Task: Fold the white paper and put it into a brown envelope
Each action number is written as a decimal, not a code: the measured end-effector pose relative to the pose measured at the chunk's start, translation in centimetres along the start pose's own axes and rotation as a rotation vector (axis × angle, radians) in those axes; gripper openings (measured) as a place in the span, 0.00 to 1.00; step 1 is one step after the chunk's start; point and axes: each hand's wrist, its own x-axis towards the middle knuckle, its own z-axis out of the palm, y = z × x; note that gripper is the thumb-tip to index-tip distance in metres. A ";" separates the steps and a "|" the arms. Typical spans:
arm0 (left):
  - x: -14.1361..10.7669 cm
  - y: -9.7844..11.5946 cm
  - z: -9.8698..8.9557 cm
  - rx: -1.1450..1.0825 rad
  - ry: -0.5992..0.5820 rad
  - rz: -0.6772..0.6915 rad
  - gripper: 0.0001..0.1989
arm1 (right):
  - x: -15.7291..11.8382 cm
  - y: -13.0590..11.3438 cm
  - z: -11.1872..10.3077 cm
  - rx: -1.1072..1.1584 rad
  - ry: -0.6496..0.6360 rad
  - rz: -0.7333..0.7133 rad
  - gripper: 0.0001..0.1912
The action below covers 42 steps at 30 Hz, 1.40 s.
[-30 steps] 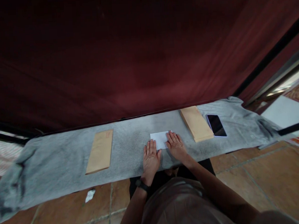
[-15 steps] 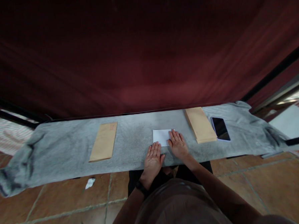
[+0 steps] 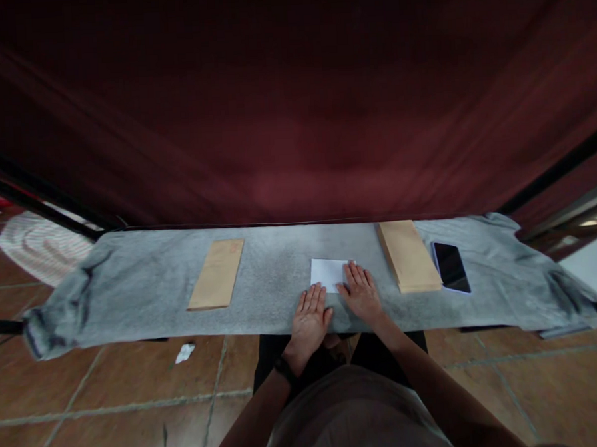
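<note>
A small white sheet of paper (image 3: 327, 273) lies flat on the grey cloth (image 3: 276, 271) in front of me. My left hand (image 3: 309, 318) rests flat with fingers stretched out, its fingertips at the paper's lower left edge. On the other side, my right hand (image 3: 361, 292) lies spread over the paper's right end and hides part of it. To the right of the hands sits a thick stack of brown envelopes (image 3: 411, 254). A thinner brown envelope (image 3: 217, 274), or a few together, lies on the cloth to the left.
A phone (image 3: 451, 267) with a dark screen lies right of the envelope stack. Dark red fabric (image 3: 293, 130) rises behind the cloth's far edge. Black bars (image 3: 560, 170) stand at both ends. On the tiled floor (image 3: 137, 385) lies a white scrap (image 3: 185, 353).
The camera view has tilted slightly, shifting the whole scene a little. Both hands stay flat at the paper, with hardly any movement against it.
</note>
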 end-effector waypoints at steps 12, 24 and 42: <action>7.2 1.4 1.7 -0.062 -0.072 0.013 0.27 | -1.0 1.1 -0.4 -0.006 0.052 0.049 0.30; 5.7 -2.5 1.9 -0.127 0.035 -0.233 0.27 | -0.3 -0.4 -1.1 0.015 0.060 0.100 0.30; 9.2 -1.0 -1.3 -1.324 0.176 -0.786 0.25 | 0.0 -4.0 -2.6 0.223 -0.046 0.029 0.30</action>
